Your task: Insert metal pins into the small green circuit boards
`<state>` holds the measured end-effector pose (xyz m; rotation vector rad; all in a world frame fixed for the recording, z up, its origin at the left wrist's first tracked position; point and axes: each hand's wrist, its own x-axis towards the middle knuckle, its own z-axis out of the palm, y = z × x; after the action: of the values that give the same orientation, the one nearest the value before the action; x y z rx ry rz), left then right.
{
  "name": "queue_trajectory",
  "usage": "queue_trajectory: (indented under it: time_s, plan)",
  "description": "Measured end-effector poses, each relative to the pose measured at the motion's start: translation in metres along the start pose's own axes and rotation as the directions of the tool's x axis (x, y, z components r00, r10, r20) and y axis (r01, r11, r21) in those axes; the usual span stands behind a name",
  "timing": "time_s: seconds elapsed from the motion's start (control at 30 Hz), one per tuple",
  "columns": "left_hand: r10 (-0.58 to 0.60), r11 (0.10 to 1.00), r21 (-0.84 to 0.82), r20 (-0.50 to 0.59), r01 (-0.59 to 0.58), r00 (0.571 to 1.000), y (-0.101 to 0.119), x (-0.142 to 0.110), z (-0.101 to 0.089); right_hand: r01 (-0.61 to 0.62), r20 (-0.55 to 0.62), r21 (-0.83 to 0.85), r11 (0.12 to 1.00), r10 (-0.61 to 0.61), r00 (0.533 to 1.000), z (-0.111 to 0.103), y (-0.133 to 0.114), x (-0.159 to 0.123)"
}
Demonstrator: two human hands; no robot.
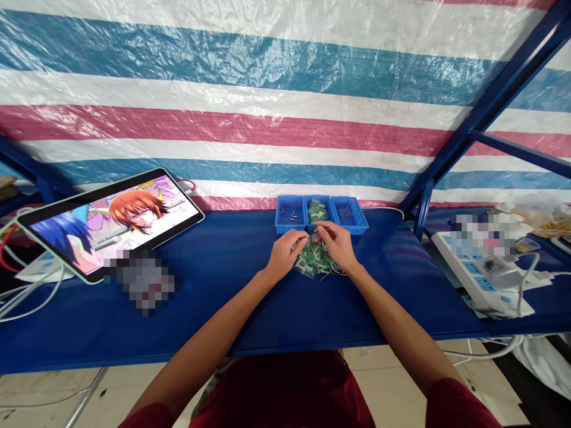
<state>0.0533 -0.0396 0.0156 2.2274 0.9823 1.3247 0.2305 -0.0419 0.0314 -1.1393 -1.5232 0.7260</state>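
A heap of small green circuit boards (314, 261) with thin metal pins lies on the blue table (223, 285) just in front of three small blue trays. My left hand (285, 252) rests on the heap's left side with fingers curled inward. My right hand (336, 244) sits on its right side, fingers bent and pinching at something small among the boards. The two hands nearly touch above the heap. What exactly the fingertips hold is too small to make out.
The left blue tray (289, 215) holds a few pins, the middle tray (317, 211) green boards, the right tray (350, 215) small dark parts. A tablet (111, 223) showing a cartoon leans at left with cables. A white power strip (486, 273) lies at right, beside a blue frame post (422, 208).
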Motion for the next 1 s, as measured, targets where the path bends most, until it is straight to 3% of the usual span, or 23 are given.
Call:
queue_trajectory:
  time_s: [0.17, 0.37, 0.53, 0.63, 0.7, 0.8, 0.9, 1.0]
  plan:
    - [0.036, 0.999, 0.009, -0.031, -0.036, 0.999, -0.001, 0.002, 0.0, 0.023, 0.004, 0.005, 1.0, -0.023, 1.0, -0.001, 0.002, -0.001]
    - [-0.131, 0.981, -0.16, -0.129, 0.11, 0.983, -0.004, 0.004, -0.001, 0.002, 0.013, 0.012, 1.0, -0.002, 1.0, -0.001, 0.0, -0.001]
    - [-0.304, 0.913, -0.321, -0.129, 0.25, 0.944, -0.007, 0.004, 0.0, 0.014, 0.091, -0.006, 1.0, -0.014, 0.996, 0.0, 0.0, -0.001]
    - [-0.345, 0.891, -0.349, -0.104, 0.291, 0.933, -0.005, 0.0, 0.001, 0.055, 0.159, -0.019, 0.998, -0.052, 0.986, 0.001, 0.001, -0.002]
    - [-0.346, 0.9, -0.32, -0.109, 0.297, 0.932, -0.004, 0.0, 0.0, 0.072, 0.177, -0.032, 0.997, -0.066, 0.982, 0.001, 0.001, -0.002]
    - [-0.311, 0.943, -0.192, -0.207, 0.273, 0.928, -0.007, 0.014, -0.004, 0.064, 0.129, -0.072, 0.995, -0.054, 0.99, 0.0, 0.0, -0.001]
    - [-0.19, 0.978, 0.029, -0.285, 0.206, 0.94, -0.016, 0.043, -0.012, 0.036, 0.073, -0.078, 0.996, -0.03, 0.997, -0.003, 0.001, 0.0]
    - [-0.038, 0.97, 0.225, -0.236, 0.093, 0.971, -0.022, 0.063, -0.019, 0.025, 0.051, -0.093, 0.995, -0.02, 0.998, -0.004, 0.003, 0.001]
